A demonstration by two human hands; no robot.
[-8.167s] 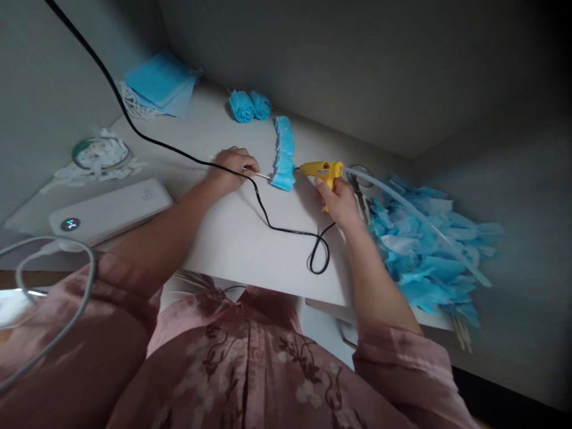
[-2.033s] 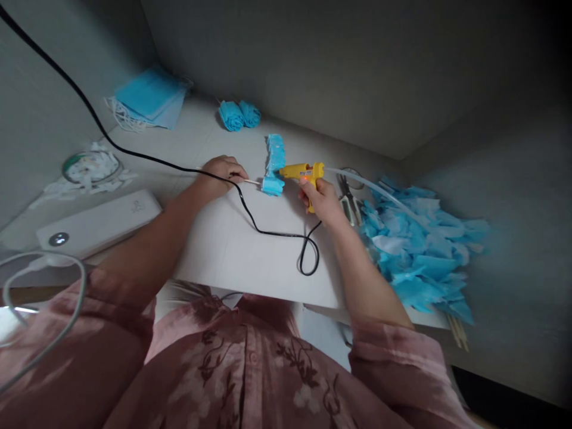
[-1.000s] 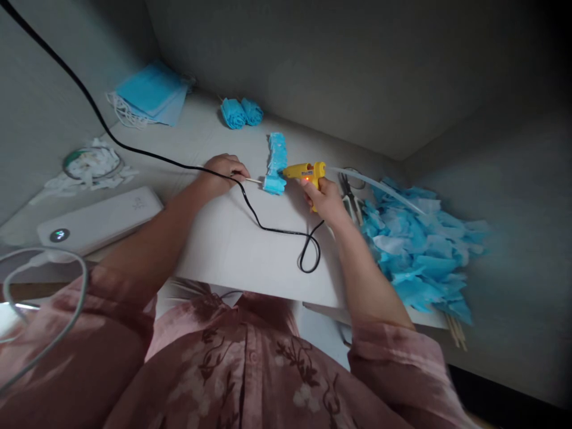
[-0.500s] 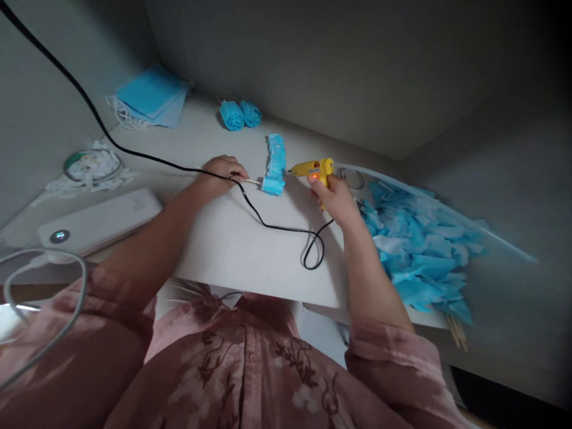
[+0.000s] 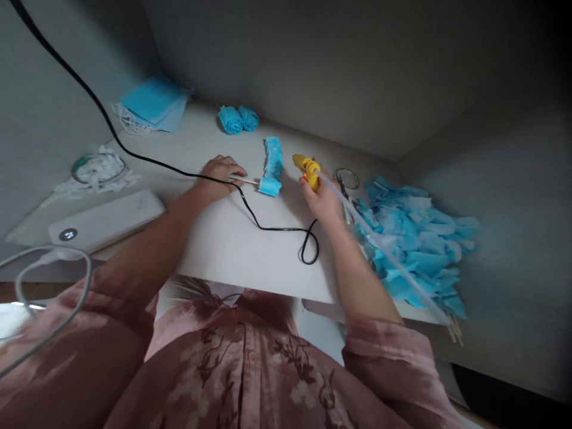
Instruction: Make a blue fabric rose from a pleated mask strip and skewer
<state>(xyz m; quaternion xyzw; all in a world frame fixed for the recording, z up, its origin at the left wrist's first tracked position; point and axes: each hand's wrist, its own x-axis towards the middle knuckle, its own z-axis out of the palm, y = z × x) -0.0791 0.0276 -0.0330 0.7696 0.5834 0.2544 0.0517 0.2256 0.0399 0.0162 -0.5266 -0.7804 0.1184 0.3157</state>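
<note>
My right hand [image 5: 325,199] is closed round a yellow glue gun [image 5: 309,171] with an orange light glowing on it. A long translucent glue stick [image 5: 384,241] sticks out of its back, toward my right forearm. My left hand [image 5: 221,177] is closed on a thin wooden stick [image 5: 246,180] lying along the table. The stick's far end meets the lower end of a pleated blue fabric strip [image 5: 273,158], which lies lengthwise on the table. The gun's nozzle is apart from the strip, to its right.
Two rolled blue flowers [image 5: 239,120] and a stack of blue masks [image 5: 156,102] lie at the back. A white power bank [image 5: 107,220] and a bowl of white scraps [image 5: 99,170] are left. Blue pieces [image 5: 415,244] pile up right, near scissors [image 5: 345,193]. A black cord [image 5: 286,229] crosses the table.
My right hand has turned the glue gun, so its nozzle points more away from me and the glue stick swings down toward my forearm. My left hand stays on the wooden stick.
</note>
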